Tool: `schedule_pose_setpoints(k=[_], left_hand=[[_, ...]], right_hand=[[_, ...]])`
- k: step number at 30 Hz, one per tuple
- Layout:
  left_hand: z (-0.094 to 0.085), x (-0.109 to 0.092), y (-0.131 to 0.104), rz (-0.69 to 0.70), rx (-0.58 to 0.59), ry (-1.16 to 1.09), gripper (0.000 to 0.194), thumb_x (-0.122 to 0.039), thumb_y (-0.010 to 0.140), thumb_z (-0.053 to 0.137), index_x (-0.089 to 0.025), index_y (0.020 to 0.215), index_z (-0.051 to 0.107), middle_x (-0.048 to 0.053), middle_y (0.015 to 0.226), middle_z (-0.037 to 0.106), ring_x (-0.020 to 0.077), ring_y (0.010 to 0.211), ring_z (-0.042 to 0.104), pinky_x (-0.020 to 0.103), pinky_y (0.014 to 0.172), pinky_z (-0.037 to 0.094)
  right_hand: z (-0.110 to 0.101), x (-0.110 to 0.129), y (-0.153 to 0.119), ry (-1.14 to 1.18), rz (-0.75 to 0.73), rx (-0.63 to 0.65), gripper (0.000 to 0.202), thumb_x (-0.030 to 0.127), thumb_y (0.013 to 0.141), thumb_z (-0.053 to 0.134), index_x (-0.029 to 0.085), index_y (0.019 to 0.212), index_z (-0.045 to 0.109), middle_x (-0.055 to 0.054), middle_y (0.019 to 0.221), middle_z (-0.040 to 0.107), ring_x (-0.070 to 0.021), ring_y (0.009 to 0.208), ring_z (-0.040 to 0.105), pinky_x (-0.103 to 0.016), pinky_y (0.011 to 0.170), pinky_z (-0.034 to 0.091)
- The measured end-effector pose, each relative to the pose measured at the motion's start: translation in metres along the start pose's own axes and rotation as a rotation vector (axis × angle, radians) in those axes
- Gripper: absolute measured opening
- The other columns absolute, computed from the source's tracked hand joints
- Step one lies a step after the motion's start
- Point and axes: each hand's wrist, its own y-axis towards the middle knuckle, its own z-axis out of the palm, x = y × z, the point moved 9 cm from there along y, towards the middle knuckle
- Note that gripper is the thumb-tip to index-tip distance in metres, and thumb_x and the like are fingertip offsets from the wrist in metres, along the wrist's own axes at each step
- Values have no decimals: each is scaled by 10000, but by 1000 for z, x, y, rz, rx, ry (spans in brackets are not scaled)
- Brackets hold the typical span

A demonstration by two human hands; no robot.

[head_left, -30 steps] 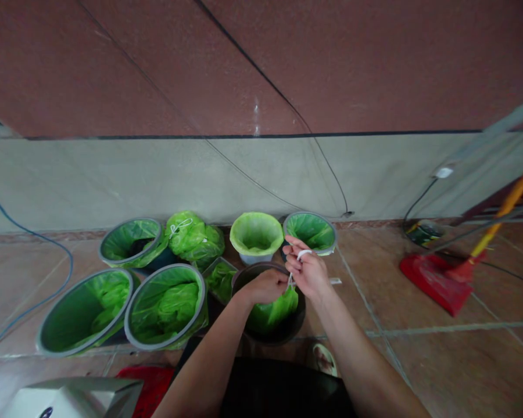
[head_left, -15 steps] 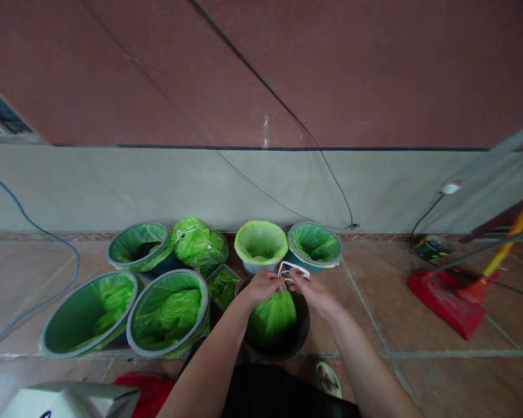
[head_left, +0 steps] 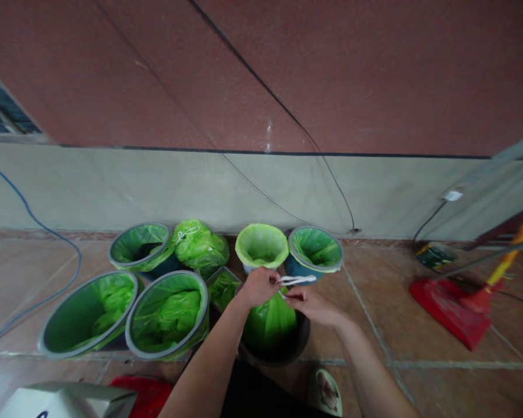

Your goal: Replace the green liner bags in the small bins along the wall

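Note:
A green trash bag sits gathered at its neck inside a dark round bin close in front of me. My left hand pinches the white drawstring above the bag's neck, and its loop sticks out to the right. Just right of the neck, my right hand has its fingers closed at the lower part of the string. Behind the hands stands a small bin with a light green liner.
Several green-lined bins, including a large one, stand left. A tied green bag rests by the wall. At right are a red dustpan with a yellow handle and a can. A blue hose curves along the left floor.
Both hands stay at the bag's neck. My right hand has dropped lower, and the drawstring loop now points right from my left hand. The view has shifted slightly.

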Motion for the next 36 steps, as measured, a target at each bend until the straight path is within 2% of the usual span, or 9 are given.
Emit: schedule_pose_setpoints(k=[4, 7, 11, 16, 19, 25, 28, 31, 36], left_hand=[[2, -26, -8, 183, 39, 251, 207, -110, 710, 568, -225, 781, 726, -2, 788, 724, 171, 774, 622, 469, 1079, 249], [4, -39, -14, 282, 47, 326, 194, -117, 745, 558, -233, 809, 700, -6, 834, 723, 176, 821, 631, 528, 1129, 106], [1, -51, -20, 368, -13, 399, 157, -141, 801, 540, -226, 776, 670, -21, 748, 682, 154, 785, 622, 497, 1145, 85], [-6, -57, -23, 400, -110, 411, 163, -191, 855, 552, -248, 888, 701, 15, 951, 699, 177, 915, 623, 483, 1141, 121], [-9, -57, -21, 412, -153, 389, 189, -211, 880, 542, -243, 917, 724, 42, 977, 687, 185, 939, 613, 422, 1086, 263], [-9, -42, -10, 270, -134, 370, 222, -206, 902, 505, -202, 889, 726, 62, 868, 693, 192, 888, 608, 317, 917, 402], [-8, -34, -9, 214, -109, 400, 228, -217, 906, 495, -217, 886, 722, 56, 881, 712, 202, 911, 623, 354, 977, 364], [-12, -22, -10, 119, -137, 466, 219, -198, 884, 506, -229, 845, 718, 48, 908, 729, 218, 924, 641, 416, 1050, 295], [-17, 2, -10, -84, -146, 505, 213, -192, 856, 491, -173, 903, 698, 116, 929, 722, 236, 920, 652, 350, 900, 410]], right_hand=[[-28, 2, 3, 185, -29, -334, 178, 324, 679, 627, 177, 750, 699, -33, 752, 673, -151, 660, 548, -261, 605, 405], [-15, 9, 9, 328, -32, -265, 206, 364, 687, 644, 174, 753, 688, -15, 680, 638, -118, 576, 500, -240, 549, 380], [-1, 16, 8, 448, -17, -172, 251, 395, 661, 733, 165, 732, 662, 11, 612, 597, -82, 508, 441, -210, 492, 332], [-3, 10, 4, 457, 45, -139, 315, 430, 681, 740, 171, 854, 697, 3, 666, 626, -77, 515, 453, -212, 504, 350], [-7, 5, 4, 412, 82, -188, 277, 415, 678, 726, 164, 790, 694, 11, 626, 594, -74, 503, 439, -211, 489, 337], [-27, 7, 7, 155, 24, -430, 190, 342, 773, 569, 188, 807, 675, 2, 655, 579, -136, 608, 523, -246, 542, 383], [-34, 19, 6, -169, -69, -463, 164, 256, 798, 533, 196, 772, 683, -40, 791, 635, -167, 734, 570, -291, 683, 411], [-42, 16, 1, -448, 2, -514, 169, 160, 786, 532, 193, 711, 679, -75, 809, 636, -168, 692, 551, -309, 691, 376], [-41, 8, 1, -495, 51, -463, 174, 160, 788, 521, 192, 745, 687, -79, 800, 663, -175, 684, 552, -306, 683, 361]])
